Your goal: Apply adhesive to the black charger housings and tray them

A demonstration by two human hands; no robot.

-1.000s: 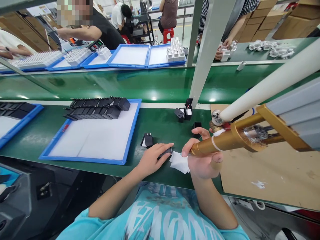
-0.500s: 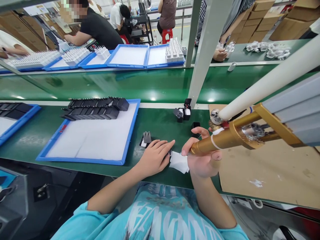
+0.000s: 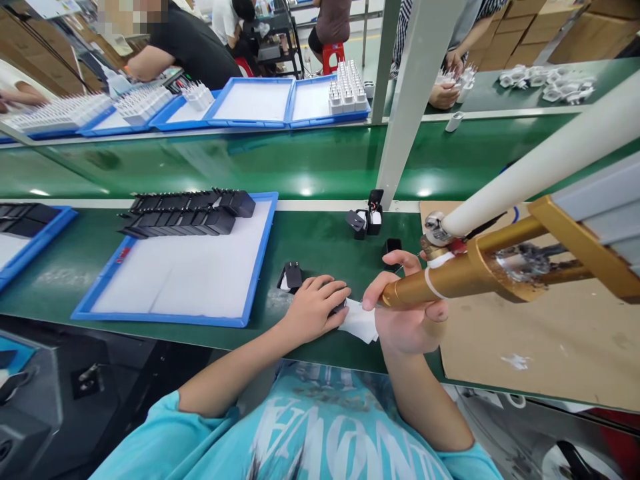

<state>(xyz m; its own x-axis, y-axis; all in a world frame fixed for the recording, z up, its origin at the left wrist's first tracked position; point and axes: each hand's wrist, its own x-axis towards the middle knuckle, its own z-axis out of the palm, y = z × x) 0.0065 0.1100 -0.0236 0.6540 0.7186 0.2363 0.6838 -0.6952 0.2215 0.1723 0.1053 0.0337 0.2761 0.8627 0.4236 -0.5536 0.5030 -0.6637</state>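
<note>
My left hand (image 3: 317,308) rests on the green bench with its fingers curled over a small black piece (image 3: 340,307), mostly hidden under them. Wrapped round the front of a gold-coloured cylindrical tool (image 3: 440,280) is my right hand (image 3: 407,323), palm turned up. The tool's tip points left, towards my left hand. Between the two hands lies a crumpled white paper sheet (image 3: 361,321). A black plug housing with two pins (image 3: 291,277) stands just beyond my left fingers.
Black plug housings (image 3: 195,217) fill the back of a blue-rimmed tray (image 3: 249,293). More small black housings (image 3: 367,217) sit behind my right hand. Cardboard (image 3: 525,347) covers the bench at right. A white tube (image 3: 525,177) and an upright post (image 3: 417,100) cross the view. Other people work beyond.
My left fingers have drawn in and curled more over the black piece. The plug housing beyond them now lies tilted differently. My right hand stays almost still, while the view has shifted slightly.
</note>
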